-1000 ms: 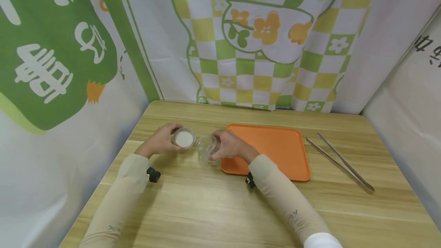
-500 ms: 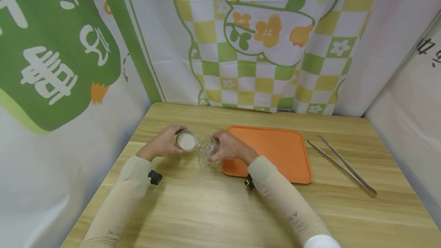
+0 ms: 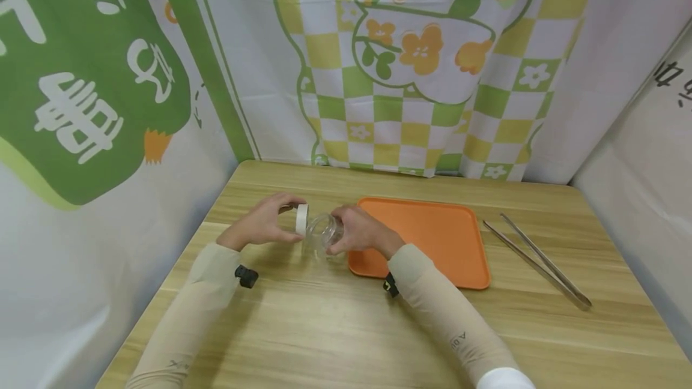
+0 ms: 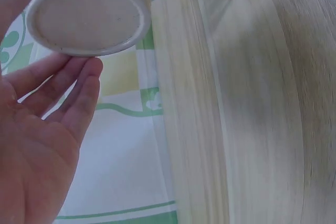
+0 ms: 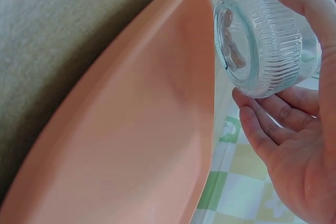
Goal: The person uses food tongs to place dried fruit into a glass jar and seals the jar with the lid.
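Near the back left of the table, my left hand [image 3: 265,221] grips a round white lid [image 3: 301,220] by its rim, thumb on one side and fingers on the other. The lid stands on edge, its flat outer face [image 4: 86,17] towards the left wrist camera. Just right of it, my right hand [image 3: 359,230] holds a clear ribbed glass jar [image 5: 273,40] tipped on its side, with the mouth towards the lid. Lid and jar are close together; whether they touch I cannot tell. In the right wrist view the jar's base faces away from the palm.
An orange tray [image 3: 427,236] lies on the wooden table [image 3: 303,329], partly under my right hand and forearm. Long metal tongs [image 3: 535,257] lie to the right of the tray. A patterned curtain [image 3: 378,107] hangs behind the table's back edge.
The left hand has turned the lid from facing up to standing on edge, facing the jar, and moved it slightly right. The right hand and jar have stayed nearly still.
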